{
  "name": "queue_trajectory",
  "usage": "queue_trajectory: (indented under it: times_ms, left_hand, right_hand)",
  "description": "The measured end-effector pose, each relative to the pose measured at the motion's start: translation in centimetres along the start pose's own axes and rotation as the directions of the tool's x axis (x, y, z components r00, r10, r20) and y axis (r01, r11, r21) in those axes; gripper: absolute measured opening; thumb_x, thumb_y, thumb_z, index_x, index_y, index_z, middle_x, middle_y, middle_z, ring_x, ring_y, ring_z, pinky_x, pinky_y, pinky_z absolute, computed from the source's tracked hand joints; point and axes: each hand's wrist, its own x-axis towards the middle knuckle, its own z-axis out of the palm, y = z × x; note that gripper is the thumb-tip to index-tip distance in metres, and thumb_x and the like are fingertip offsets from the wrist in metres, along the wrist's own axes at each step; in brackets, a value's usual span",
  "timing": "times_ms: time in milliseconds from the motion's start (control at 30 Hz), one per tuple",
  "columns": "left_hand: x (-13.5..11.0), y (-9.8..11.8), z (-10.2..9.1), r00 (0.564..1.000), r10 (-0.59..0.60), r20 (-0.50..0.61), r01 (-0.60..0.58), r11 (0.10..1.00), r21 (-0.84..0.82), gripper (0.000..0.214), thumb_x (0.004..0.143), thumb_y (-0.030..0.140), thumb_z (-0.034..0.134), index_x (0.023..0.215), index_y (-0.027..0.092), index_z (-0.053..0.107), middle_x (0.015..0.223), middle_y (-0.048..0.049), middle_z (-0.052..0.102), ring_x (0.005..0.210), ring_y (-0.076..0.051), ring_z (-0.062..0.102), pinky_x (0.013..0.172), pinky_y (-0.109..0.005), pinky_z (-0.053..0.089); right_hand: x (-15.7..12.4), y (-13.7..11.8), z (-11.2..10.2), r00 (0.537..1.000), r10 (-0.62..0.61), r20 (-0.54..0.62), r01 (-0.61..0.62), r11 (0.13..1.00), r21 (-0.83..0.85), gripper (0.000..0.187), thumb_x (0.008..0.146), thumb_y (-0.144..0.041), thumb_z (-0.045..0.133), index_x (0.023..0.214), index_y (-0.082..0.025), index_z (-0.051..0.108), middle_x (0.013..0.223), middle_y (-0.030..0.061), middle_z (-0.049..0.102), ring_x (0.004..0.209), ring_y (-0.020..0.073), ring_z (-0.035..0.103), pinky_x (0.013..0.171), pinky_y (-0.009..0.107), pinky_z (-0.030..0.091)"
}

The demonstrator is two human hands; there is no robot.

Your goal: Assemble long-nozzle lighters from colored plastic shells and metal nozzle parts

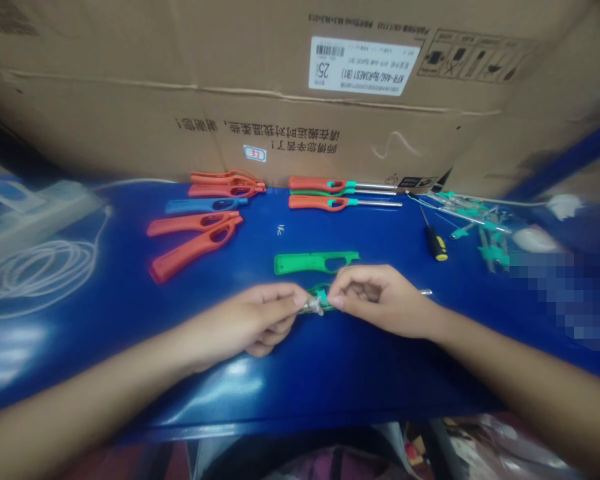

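Note:
My left hand (273, 317) is closed in a pinch on a small clear and metallic part (316, 307). Just right of it, the fingers of my right hand (387, 300) are pressed together beside a teal piece (321, 295); what they grip is mostly hidden. Below both hands lies a green lighter shell (307, 311), largely covered by the fingers. A metal tube end (426, 292) sticks out past my right hand. Behind the hands, another green shell half (303, 263) rests on the blue table.
Orange shells (195, 248) and a blue shell (200, 205) lie back left. Long-necked lighters (313, 202) lie before a cardboard box (220, 107). A screwdriver (435, 243) and teal-and-metal parts (493, 250) are at right, a coiled white cable (45, 267) at left.

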Motion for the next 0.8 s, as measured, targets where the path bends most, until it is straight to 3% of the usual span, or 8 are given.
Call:
queue_trajectory:
  times_ms: [800]
  left_hand:
    - [0.11, -0.06, -0.05, 1.000, -0.003, 0.011, 0.003, 1.000, 0.006, 0.027, 0.097, 0.044, 0.061, 0.094, 0.018, 0.055, 0.059, 0.0096, 0.028, 0.048, -0.005, 0.019, 0.039, -0.013, 0.015]
  right_hand:
    - [0.07, 0.24, 0.01, 1.000, -0.020, -0.012, 0.020, 0.999, -0.041, 0.025, 0.089, -0.038, 0.066, 0.087, -0.014, 0.068, 0.077, 0.0020, 0.057, 0.059, 0.0088, 0.041, 0.053, 0.025, 0.033]
